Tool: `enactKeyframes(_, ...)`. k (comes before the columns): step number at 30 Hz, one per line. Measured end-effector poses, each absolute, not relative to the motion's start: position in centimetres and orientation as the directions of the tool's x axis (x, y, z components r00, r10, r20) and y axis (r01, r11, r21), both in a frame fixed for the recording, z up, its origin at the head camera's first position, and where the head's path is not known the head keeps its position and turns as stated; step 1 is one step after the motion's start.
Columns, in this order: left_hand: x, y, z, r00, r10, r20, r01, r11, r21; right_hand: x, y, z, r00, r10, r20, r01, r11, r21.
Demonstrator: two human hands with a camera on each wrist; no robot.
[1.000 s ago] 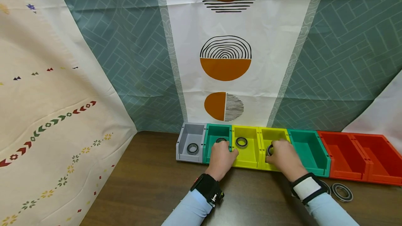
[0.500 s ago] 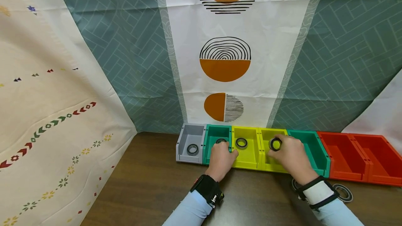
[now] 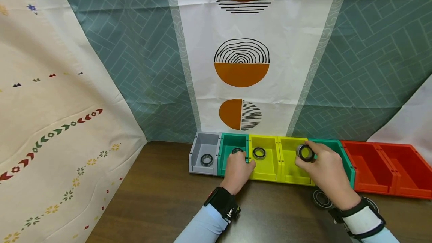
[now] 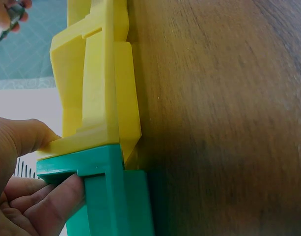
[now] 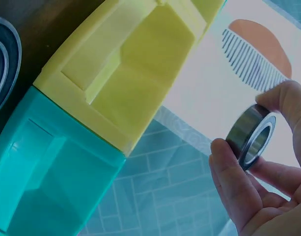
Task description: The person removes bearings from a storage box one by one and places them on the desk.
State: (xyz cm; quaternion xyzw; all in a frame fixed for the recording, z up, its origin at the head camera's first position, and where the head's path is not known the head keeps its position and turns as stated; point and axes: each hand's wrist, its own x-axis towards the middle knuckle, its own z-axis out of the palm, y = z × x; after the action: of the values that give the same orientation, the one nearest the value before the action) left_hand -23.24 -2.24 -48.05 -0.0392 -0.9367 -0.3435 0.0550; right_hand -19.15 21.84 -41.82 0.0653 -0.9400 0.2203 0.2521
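My right hand [image 3: 325, 166] pinches a metal ball bearing [image 5: 251, 135] between thumb and fingertips, raised above the right yellow bin [image 3: 291, 171] and the right green bin [image 3: 347, 168]. My left hand [image 3: 236, 171] grips the adjoining side walls of the left green bin [image 4: 98, 162] and the left yellow bin [image 4: 98, 83], thumb on the yellow side and fingers on the green. Behind that hand a bearing [image 3: 237, 150] in the green bin is partly hidden. Other bearings lie in the left yellow bin, where one ring [image 3: 259, 153] shows, and in the grey bin [image 3: 197, 166].
Two red bins [image 3: 368, 171] end the row at the right. On the wooden table [image 3: 152, 198], a larger bearing [image 3: 322, 199] lies beside my right wrist, and another [image 3: 372, 204] is partly covered by it. A patterned cloth [image 3: 243, 25] hangs behind the bins.
My right hand has lifted the bearing from the right yellow bin and moved right and up with it. My left hand stays in the same place.
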Motion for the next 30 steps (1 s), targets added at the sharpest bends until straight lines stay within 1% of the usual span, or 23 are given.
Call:
enactKeyframes(7,-23.2,-2.3,-48.2,-0.992,0.033,0.125,0.105,0.769,0.631,-17.7,22.3,-41.6,-0.876,-0.027,0.481,-0.233,0.897,-0.375)
enactKeyframes(14,-23.2,-2.3,-48.2,-0.99,0.04,0.135,0.118,0.764,0.635,-16.4,22.7,-42.3,-0.935,0.013,0.354,-0.145,0.898,-0.415)
enactKeyframes(19,-23.3,-2.3,-48.1,-0.99,0.045,0.137,0.123,0.759,0.639,-15.7,22.8,-43.5,-0.959,0.024,0.282,-0.101,0.901,-0.422)
enactKeyframes(30,-23.2,-2.2,-47.9,-0.99,0.045,0.135,0.121,0.765,0.633,-14.8,22.9,-46.3,-0.983,-0.054,0.177,-0.127,0.891,-0.436)
